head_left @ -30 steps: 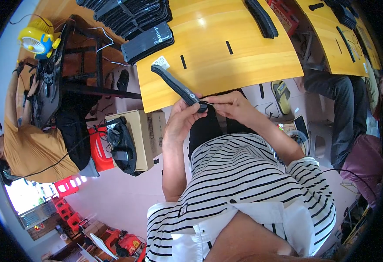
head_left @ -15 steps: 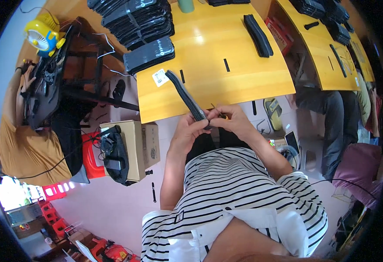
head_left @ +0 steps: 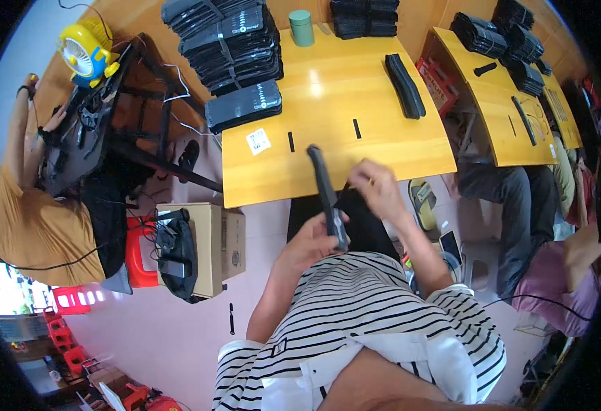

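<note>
In my left hand [head_left: 307, 245], closed round its lower end, is a long narrow black strip [head_left: 322, 181]. It looks like folded fabric and points up and away, its far end over the table's front edge. To the right of it, my right hand [head_left: 379, 188] is raised, with fingers curled in and pinched. A thin dark line runs from the strip toward that hand. What the right fingers hold, if anything, is too small to make out. On the yellow wooden table [head_left: 335, 157] lie a white label [head_left: 258, 141] and two short black strips [head_left: 291, 142].
Banded stacks of flat black pieces [head_left: 246, 58] stand at the table's back left, with another stack [head_left: 363, 19] behind. A green canister [head_left: 301, 31] is between them. Black folded strips [head_left: 404, 85] lie at right. A cardboard box [head_left: 208, 253] and a co-worker [head_left: 47, 233] are on the left.
My hands were together at the strip and are now apart. The left hand has drawn the strip nearer my body; the right hand has moved up and away from it.
</note>
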A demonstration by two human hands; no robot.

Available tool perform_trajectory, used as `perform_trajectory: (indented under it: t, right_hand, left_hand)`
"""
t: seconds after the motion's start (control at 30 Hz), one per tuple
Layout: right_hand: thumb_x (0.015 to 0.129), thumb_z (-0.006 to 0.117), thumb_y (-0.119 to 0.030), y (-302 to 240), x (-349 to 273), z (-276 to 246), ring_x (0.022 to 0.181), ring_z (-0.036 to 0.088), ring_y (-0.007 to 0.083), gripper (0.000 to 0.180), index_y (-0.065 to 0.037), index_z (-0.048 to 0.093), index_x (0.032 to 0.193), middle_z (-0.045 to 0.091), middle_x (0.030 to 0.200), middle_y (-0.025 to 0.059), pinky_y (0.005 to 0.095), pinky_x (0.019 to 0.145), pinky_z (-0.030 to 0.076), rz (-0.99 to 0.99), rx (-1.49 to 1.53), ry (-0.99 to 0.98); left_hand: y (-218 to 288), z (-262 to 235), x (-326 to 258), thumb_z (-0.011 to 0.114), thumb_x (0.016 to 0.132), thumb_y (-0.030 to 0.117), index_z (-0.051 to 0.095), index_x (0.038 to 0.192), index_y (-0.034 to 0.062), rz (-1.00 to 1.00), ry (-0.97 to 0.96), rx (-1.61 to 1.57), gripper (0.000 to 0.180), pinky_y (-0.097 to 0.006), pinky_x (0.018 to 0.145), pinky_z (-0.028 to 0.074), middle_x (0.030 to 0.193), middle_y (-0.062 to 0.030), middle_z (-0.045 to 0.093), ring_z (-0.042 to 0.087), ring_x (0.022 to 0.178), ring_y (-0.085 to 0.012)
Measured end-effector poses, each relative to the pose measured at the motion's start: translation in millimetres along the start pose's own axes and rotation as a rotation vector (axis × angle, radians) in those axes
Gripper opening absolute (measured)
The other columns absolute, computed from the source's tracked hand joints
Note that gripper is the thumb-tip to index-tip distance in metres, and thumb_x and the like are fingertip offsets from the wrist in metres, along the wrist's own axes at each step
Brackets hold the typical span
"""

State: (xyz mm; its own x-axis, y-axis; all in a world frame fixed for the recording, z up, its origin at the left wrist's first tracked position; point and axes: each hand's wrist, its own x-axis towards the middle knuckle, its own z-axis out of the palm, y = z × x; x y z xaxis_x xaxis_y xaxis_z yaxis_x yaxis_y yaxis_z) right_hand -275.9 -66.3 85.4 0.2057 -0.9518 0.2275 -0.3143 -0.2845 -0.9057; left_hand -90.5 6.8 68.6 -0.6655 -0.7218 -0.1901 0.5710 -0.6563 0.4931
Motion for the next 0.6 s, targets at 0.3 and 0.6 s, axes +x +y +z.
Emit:
perform_trajectory:
  t: [0.3, 0.6]
  right_hand:
    - [0.084, 0.056, -0.008, -17, 8, -17, 0.058, 0.052, 0.0122, 0.010, 0.002, 0.056, 0.081, 0.057, 0.073, 0.0034, 0.0231, 0.053, 0.043, 0.280, 0.380, -0.130]
    - [0.083, 0.055, -0.002, -52, -16, 8, 0.057, 0.050, 0.0056, 0.006, 0.000, 0.059, 0.087, 0.057, 0.073, 0.0023, 0.0201, 0.048, 0.039, -0.127, 0.225, -0.160]
  left_hand:
    - [-10, 1, 4, 0.066, 0.071, 0.006, 0.044, 0.113, 0.0034, 0.011, -0.029, -0.076, 0.048, -0.033, 0.078, 0.046, 0.097, -0.0122, 0.057, 0.058, 0.088, -0.0230]
    - [18, -11, 30, 0.053, 0.079, 0.004, 0.044, 0.117, 0.0011, 0.198, 0.355, 0.157, 0.039, -0.030, 0.065, 0.053, 0.093, -0.0087, 0.057, 0.060, 0.082, -0.0159]
